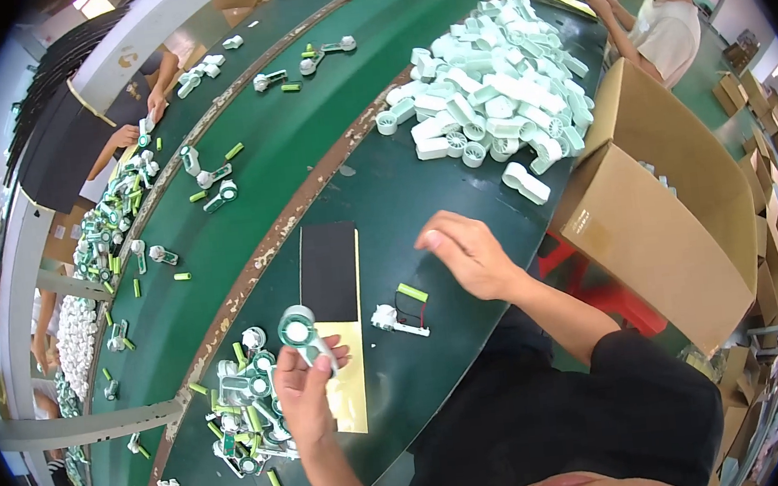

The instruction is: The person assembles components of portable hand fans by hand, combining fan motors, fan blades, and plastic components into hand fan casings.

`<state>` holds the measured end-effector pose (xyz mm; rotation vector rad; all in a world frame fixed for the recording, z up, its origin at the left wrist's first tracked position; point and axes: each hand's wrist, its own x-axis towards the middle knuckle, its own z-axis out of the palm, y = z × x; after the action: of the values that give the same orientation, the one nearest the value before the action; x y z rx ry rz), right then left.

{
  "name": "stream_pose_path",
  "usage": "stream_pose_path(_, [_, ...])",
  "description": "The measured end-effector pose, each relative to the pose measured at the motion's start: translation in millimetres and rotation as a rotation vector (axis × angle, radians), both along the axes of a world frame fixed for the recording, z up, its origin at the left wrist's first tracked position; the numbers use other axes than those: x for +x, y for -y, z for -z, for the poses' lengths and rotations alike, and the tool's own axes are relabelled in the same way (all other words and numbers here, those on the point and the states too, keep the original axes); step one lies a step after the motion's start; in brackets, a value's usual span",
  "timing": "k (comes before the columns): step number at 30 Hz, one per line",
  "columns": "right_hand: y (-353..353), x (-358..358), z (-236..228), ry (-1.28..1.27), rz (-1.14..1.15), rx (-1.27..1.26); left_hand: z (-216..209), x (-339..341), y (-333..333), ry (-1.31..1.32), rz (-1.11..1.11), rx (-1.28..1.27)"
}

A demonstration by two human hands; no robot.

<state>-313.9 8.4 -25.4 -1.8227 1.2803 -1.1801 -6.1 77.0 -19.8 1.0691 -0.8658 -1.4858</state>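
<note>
My left hand (301, 383) holds a small pale green fan part (302, 333) with a round white centre, lifted above the dark green table (437, 351). My right hand (465, 250) hovers over the table with its fingers loosely bent and nothing in it. Between the hands lie a white motor piece with red and black wires (398, 318) and a green battery cell (412, 292). A black sheet on a yellow backing strip (329, 272) lies under and beyond my left hand. A heap of assembled green-and-white parts (246, 411) sits left of my left hand.
A big pile of pale green shells (487, 93) lies far on the table. An open cardboard box (676, 206) stands at the right. A green conveyor belt (241, 163) carries scattered parts and batteries. Other people work at the far left (115, 119) and top right (657, 11).
</note>
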Motion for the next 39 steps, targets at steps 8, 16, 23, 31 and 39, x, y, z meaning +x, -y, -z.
stream_pose_path(8, [-5,-32,76,0.0,0.207,0.102,-10,38,58,0.115,-0.148,-0.022])
stream_pose_path(16, [-3,-29,81,-0.081,0.199,0.028,-5,42,111,0.37,-0.113,-0.126])
stream_pose_path(23, [-2,-27,83,-0.057,0.214,-0.035,10,24,130,0.482,-0.004,-0.179])
stream_pose_path(31, [-6,-31,82,-0.081,0.208,-0.005,1,2,122,0.605,0.022,-0.234])
stream_pose_path(39, [-4,-29,76,-0.12,0.243,0.006,3,28,123,0.952,-0.093,-0.386])
